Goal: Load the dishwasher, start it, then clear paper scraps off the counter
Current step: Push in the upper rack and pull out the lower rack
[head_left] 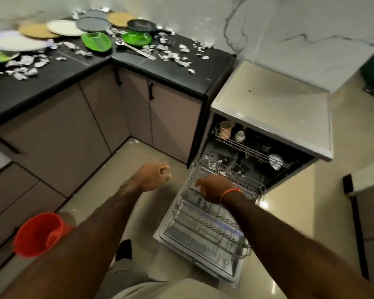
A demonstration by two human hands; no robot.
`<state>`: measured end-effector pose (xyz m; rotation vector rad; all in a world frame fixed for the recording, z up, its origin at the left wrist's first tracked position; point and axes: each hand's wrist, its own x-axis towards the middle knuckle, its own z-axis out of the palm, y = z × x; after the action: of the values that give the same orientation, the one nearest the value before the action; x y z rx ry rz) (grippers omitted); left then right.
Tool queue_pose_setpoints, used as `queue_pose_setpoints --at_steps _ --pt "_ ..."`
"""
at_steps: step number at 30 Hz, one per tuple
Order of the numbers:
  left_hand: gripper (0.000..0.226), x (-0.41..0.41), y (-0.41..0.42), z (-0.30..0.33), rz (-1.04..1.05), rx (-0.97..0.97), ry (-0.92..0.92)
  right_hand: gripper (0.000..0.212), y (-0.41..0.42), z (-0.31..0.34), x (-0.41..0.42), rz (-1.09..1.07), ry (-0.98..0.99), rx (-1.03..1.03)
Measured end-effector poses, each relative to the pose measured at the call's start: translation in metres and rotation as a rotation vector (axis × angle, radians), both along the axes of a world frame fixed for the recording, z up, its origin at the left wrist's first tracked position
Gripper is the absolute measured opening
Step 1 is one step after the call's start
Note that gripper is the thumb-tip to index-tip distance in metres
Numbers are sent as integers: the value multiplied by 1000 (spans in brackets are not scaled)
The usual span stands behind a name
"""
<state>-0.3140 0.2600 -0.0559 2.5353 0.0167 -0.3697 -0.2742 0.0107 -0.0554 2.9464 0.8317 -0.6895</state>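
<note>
Black stone counter (pixel 52 83) still carries nearly all the work: a row of plates (pixel 63 28) in cream, tan and grey, two green leaf-shaped dishes (pixel 97 42), a dark pan (pixel 141 24) and some steel cutlery (pixel 136 49) sit along the wall, with crumpled silvery scraps (pixel 171 56) scattered among them and across the corner. The dishwasher (pixel 268 100) stands just beside the counter's end with its door (pixel 203 240) dropped flat and the lower rack (pixel 214 203) drawn out over it; that rack looks bare of dishes, though a few pale scraps lie at its back. The upper rack (pixel 246 147) holds only a little: a patterned cup (pixel 225 130), a small pale vessel next to it and something white toward the right. The right hand (pixel 212 188), an orange thread at its wrist, rests on the lower rack's wires with fingers curled loosely, gripping no dish that I can see; whether it clasps the wire itself I cannot tell. The left hand (pixel 156 175) hangs over the floor, half closed and empty. A red plastic mug (pixel 39 234) shows at lower left. By my reading, loading has barely begun; the plates, starting the machine and clearing the scraps all remain.
</note>
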Motion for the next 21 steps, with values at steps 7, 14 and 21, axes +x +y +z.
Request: queue_pose_setpoints --at_steps 7,14,21 --pt "47 34 115 -12 7 18 32 35 118 -29 54 -109 70 63" --pt "49 114 232 14 -48 52 -26 40 228 -35 116 -319 136 207" --pt "53 192 278 0 -109 80 25 41 274 -28 181 -437 113 343"
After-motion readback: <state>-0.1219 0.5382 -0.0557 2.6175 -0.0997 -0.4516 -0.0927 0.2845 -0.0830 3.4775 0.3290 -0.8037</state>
